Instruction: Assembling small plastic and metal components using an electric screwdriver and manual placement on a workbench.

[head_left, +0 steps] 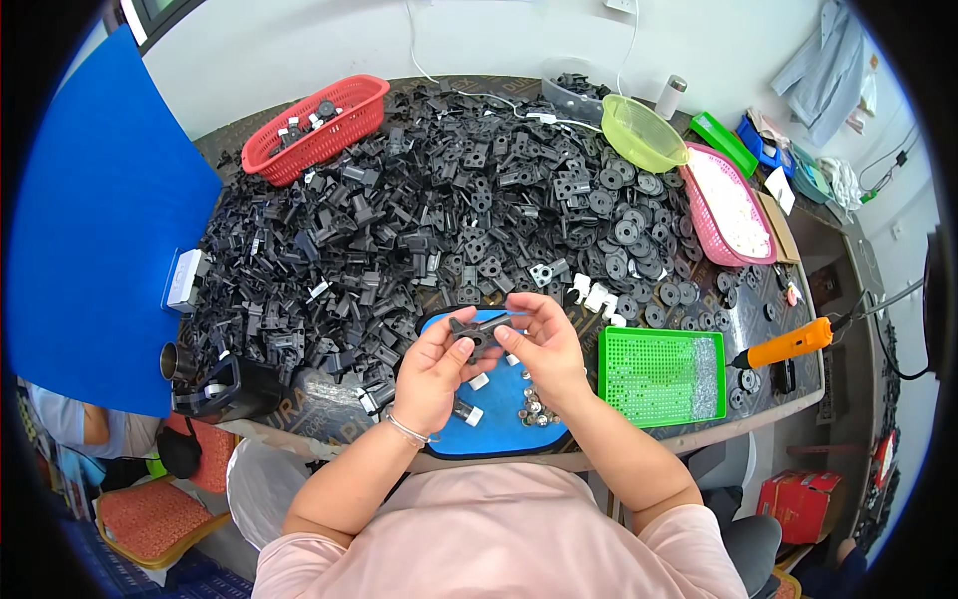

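Between both hands, above a blue mat, I hold a black plastic bracket. My left hand grips its left end with the thumb on top. My right hand has its thumb and fingers closed on the right end. Small shiny metal pieces lie on the mat below my right hand. A black part with a white cap rests on the mat beside my left hand. The undersides of my fingers are partly hidden.
A large heap of black plastic parts covers the table beyond the mat. To the right stand a green tray and an orange electric screwdriver. Red, yellow and pink baskets stand behind. A blue panel borders the left.
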A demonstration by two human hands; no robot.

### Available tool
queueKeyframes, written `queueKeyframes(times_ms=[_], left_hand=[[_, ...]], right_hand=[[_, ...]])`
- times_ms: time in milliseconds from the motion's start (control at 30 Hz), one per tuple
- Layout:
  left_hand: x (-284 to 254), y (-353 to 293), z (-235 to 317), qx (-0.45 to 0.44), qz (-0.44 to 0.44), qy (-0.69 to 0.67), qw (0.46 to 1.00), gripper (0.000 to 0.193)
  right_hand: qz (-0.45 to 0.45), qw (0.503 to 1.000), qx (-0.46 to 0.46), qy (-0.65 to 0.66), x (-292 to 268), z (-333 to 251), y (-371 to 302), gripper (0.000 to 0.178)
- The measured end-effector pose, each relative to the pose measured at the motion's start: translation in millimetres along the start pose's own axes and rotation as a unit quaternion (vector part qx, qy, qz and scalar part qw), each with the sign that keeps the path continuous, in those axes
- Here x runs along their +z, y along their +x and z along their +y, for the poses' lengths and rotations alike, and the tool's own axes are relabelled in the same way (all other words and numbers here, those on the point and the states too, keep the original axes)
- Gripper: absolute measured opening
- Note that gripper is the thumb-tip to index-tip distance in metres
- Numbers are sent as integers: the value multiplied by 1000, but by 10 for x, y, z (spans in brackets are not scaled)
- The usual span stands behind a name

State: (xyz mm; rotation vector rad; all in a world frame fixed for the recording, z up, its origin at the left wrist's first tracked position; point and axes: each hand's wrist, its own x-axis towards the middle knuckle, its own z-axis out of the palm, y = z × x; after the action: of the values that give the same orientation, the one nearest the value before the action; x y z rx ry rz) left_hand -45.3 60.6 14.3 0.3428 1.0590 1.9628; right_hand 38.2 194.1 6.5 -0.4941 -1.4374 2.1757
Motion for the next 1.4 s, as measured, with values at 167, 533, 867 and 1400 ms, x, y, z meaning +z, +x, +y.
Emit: queueKeyframes(times_ms=[167, 533, 867, 1400], left_hand=[[6, -1, -21, 35, 14, 35, 999, 34], [-72, -55, -22, 101, -25, 140, 985, 23], [-104, -75, 29, 32, -39, 192, 980, 25], [-319, -183, -101, -3, -30, 423, 906, 27]], right_hand=[[-32, 999, 38, -4, -73, -51, 2, 31], [-81, 995, 21, -48, -61, -59, -57, 24], [-158, 941, 10, -300, -375, -359, 28, 26], [78, 581, -95, -804, -1009, -338, 105, 17]])
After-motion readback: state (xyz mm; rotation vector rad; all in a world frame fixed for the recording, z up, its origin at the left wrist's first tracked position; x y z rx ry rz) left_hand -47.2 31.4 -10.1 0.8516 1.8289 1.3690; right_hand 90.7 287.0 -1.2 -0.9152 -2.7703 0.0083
